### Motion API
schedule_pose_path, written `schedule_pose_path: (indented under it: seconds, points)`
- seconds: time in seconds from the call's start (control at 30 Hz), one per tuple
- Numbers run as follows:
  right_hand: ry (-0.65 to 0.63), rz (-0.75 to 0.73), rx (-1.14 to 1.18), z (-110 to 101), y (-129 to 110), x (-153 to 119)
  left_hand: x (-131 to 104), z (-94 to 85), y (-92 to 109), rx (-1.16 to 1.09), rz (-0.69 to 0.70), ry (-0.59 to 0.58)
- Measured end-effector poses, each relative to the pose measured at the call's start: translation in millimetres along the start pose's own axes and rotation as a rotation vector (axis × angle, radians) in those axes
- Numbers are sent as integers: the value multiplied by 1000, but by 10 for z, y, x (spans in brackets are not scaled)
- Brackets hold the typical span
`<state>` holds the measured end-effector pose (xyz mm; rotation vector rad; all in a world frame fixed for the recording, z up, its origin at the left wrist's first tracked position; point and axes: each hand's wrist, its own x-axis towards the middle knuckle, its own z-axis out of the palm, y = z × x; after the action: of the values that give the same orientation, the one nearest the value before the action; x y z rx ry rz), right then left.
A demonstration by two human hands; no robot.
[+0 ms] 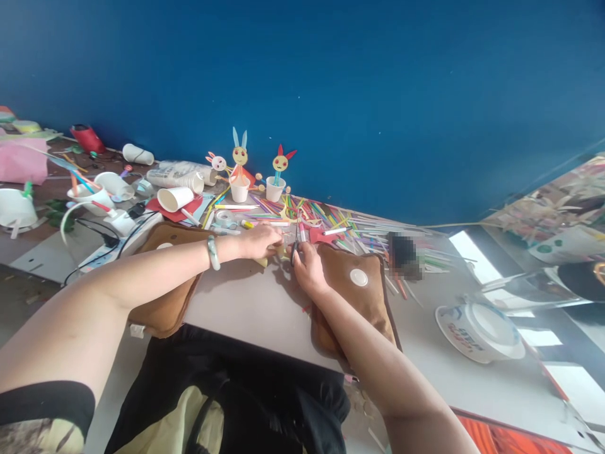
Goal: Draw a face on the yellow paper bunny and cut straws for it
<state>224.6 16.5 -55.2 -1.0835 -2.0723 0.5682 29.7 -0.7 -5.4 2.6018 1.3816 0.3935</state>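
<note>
Head view: scissors (295, 243) over worktop (236, 306), btwn 2 brown cushions (165, 296).
L hand (263, 240): fingers bent in, can't tell what it's got.
R hand (310, 268): holds scissors, blades pointing away.

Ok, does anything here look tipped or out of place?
Yes: by the blue wall, a white cup lies on its side, while the small cups holding rabbit-eared figures stand upright. On the right, a printed bowl looks upside down, its base facing up.
</note>
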Motion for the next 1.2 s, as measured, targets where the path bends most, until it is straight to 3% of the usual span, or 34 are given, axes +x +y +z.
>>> schedule_pose_path:
  seconds: [0.07, 0.2, 0.43, 0.57, 0.77, 0.93, 1.2]
  points:
    - [-12, 19, 9, 1, -2, -3, -71, -9, 61, 79, 79, -33]
    - [-22, 56, 27, 4, -7, -5, -224, -9, 158, 66, 93, -101]
    - [-48, 122, 62, -19, -41, -13, -344, -119, 179, -244, -99, -435]
    - [-80, 169, 57, -33, -59, -19, -344, -150, 109, -482, -190, -523]
    - [-114, 159, 29, -49, -52, -18, -353, -35, -12, -938, -243, -410]
    - [-100, 124, 17, -48, -64, -17, -317, 92, -59, -1279, -442, -225]
    - [-90, 104, 132, -81, -229, -53, -283, 91, -152, -1478, -503, -62]
